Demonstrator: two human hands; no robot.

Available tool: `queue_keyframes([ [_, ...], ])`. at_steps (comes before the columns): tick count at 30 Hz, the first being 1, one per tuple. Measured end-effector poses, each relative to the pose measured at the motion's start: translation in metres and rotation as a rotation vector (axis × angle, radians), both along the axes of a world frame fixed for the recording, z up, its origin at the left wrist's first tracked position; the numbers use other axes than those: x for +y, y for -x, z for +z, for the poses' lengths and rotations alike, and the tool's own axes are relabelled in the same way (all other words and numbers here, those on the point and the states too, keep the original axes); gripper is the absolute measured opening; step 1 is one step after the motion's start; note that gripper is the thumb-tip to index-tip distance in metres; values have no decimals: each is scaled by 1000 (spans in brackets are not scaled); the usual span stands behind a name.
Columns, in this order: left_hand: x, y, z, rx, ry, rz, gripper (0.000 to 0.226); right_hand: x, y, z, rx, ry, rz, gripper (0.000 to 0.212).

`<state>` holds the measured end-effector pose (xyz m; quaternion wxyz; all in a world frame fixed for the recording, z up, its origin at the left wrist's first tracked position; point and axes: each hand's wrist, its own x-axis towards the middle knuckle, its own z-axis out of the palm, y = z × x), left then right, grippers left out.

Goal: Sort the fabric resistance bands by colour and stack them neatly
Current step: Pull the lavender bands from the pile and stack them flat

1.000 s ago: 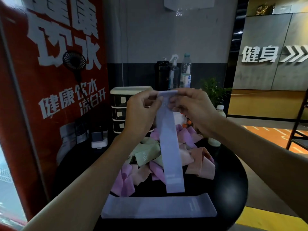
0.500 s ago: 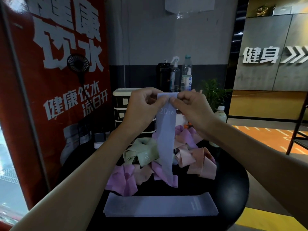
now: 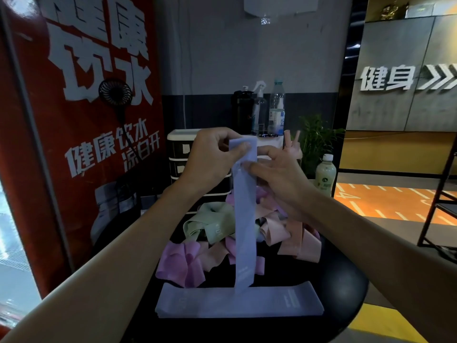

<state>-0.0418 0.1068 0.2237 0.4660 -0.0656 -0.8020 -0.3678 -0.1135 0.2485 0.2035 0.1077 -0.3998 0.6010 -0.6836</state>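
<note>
My left hand [image 3: 210, 157] pinches the top end of a lavender-blue band [image 3: 244, 231], which hangs straight down. Its lower end reaches a flat stack of the same blue bands [image 3: 237, 303] at the near side of the round black table [image 3: 346, 280]. My right hand [image 3: 279, 177] pinches the band's right edge just below the top between thumb and forefinger, with the other fingers splayed upward. Behind the hanging band lies a loose pile: green bands [image 3: 210, 224], purple-pink bands [image 3: 180, 264] and peach bands [image 3: 304, 241].
A small drawer unit [image 3: 180, 149] stands behind the pile, with a flask and bottles [image 3: 277, 107] on a ledge beyond. A pale green drink bottle [image 3: 325, 174] and a plant [image 3: 316, 139] are at the right. A red banner [image 3: 86, 120] fills the left; a black rack [image 3: 445, 206] is far right.
My right hand has slid a little down the band's edge and its outer fingers have spread. The band hangs straighter and its lower end now reaches the flat blue stack.
</note>
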Motion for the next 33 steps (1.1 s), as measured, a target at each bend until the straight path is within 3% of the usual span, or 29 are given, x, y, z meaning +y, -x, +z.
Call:
queue_keyframes([
  [6,-5,-4,3,43,-55,56,10,1,-1,-21,-108,-123,121,43],
  [12,-22,-14,-6,54,-144,78,4,12,-6,-39,-121,-156,211,35],
  [18,-50,-35,-22,92,-257,191,19,30,-5,-58,-152,-215,272,31],
  [22,-67,-51,-40,83,-288,323,17,48,3,-74,-189,-239,270,44],
  [25,-71,-63,-59,62,-364,375,14,63,10,-88,-240,-230,270,42],
  [31,-71,-88,-113,5,-482,443,6,91,26,-120,-349,-188,192,89],
  [33,-66,-96,-132,-20,-500,462,10,99,24,-129,-370,-180,139,83],
])
